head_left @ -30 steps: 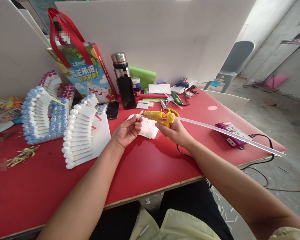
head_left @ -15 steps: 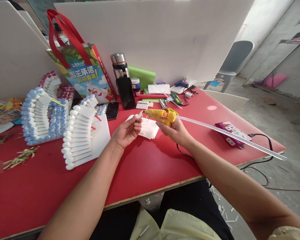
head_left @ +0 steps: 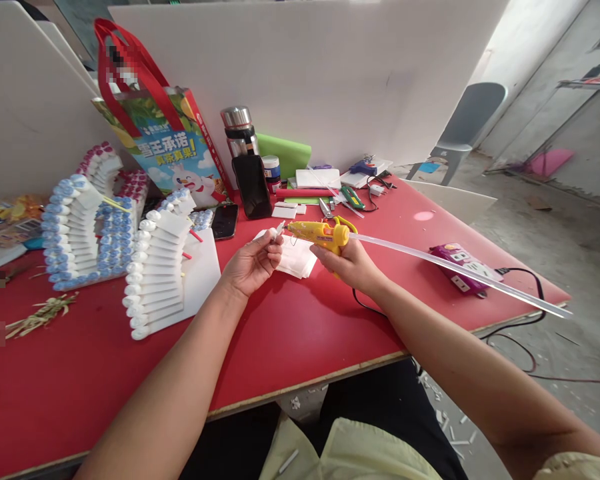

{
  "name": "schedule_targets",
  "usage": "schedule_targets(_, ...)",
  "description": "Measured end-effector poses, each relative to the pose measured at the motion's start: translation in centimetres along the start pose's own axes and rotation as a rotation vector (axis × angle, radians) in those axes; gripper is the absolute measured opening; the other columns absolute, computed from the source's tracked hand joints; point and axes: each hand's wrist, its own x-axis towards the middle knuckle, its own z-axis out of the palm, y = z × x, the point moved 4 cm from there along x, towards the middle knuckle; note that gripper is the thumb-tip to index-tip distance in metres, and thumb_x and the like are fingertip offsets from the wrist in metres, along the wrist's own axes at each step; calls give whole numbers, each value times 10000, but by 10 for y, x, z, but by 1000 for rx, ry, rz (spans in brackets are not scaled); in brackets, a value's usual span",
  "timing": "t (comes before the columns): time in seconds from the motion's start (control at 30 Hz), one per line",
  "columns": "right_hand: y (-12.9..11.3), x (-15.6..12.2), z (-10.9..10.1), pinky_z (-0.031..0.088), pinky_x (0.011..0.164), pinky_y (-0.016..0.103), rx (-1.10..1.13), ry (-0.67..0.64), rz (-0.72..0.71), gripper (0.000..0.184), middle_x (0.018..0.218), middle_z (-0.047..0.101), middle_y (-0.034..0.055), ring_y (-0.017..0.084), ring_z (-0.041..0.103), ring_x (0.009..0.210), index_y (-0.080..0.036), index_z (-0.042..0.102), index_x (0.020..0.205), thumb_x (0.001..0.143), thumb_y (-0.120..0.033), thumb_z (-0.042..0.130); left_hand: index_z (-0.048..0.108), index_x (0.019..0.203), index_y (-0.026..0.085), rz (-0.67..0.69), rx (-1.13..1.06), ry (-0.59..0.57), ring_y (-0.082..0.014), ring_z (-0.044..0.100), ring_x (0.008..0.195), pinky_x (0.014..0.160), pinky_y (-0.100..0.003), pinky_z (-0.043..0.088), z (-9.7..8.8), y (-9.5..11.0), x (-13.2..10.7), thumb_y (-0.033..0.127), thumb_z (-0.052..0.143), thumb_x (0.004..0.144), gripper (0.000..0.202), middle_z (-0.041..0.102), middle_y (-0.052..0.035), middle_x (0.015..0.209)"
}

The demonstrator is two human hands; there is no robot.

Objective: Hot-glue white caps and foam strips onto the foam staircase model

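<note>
Head view shows a person at a red table point(head_left: 300, 340), with a yellow hot glue gun point(head_left: 321, 233) held up in the right hand point(head_left: 349, 263). That hand is wrapped around the handle. A long clear glue stick point(head_left: 455, 268) pokes out of the back of the glue gun. Just in front of the glue gun's tip, the left hand point(head_left: 255, 265) pinches a small white piece point(head_left: 280, 229) between thumb and fingers. The tip and the piece are so close that it is hard to tell if they touch.

Not much has changed in the last second. Both hands have stayed almost in the same place, with only a tiny shift. That seems to mean the same careful step is going on, with the piece kept right at the hot tip.

Below the glue gun's tip lies a stack of white sheets point(head_left: 297, 259). Left of the glue gun, past the left hand, sits a fan of white sticks point(head_left: 160, 273) with round ends. Behind the glue gun are pliers point(head_left: 325, 208). To its right is a purple power strip point(head_left: 463, 267).
</note>
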Motion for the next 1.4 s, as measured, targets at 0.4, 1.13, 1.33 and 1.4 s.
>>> schedule_targets(0.4,-9,1,-4,347,515,280,201,31,26,416,552,495,-20,105,425,512,-169,608,727,928,-533,613,698,878,62,47,135,8,-44,579,578,544,-122,522,-1,-1,1,100,722,861,48,682,-74,797)
schedule_targets(1.13,76,-10,-118,360,560,309,-498,509,388,456,557,515,-2,167,483,552,-173,620,766,796,-628,619,755,847,61,120,269,-47,-49,583,598,537,-140,509,-2,-2,-1,194,875,722,218,706,-75,801)
schedule_targets(1.33,69,-4,-121,404,635,340,-812,358,465,465,737,648,86,238,588,690,-178,601,837,867,-636,526,771,866,98,190,407,-114,-52,577,621,554,-160,494,-1,-3,0,280,869,745,240,717,-70,847)
schedule_targets(1.4,62,-10,-121,436,673,359,-931,284,476,458,851,680,126,272,618,771,-160,619,916,881,-607,527,771,889,108,222,452,-115,-58,581,628,563,-170,488,1,-2,-2,303,865,750,258,721,-70,857)
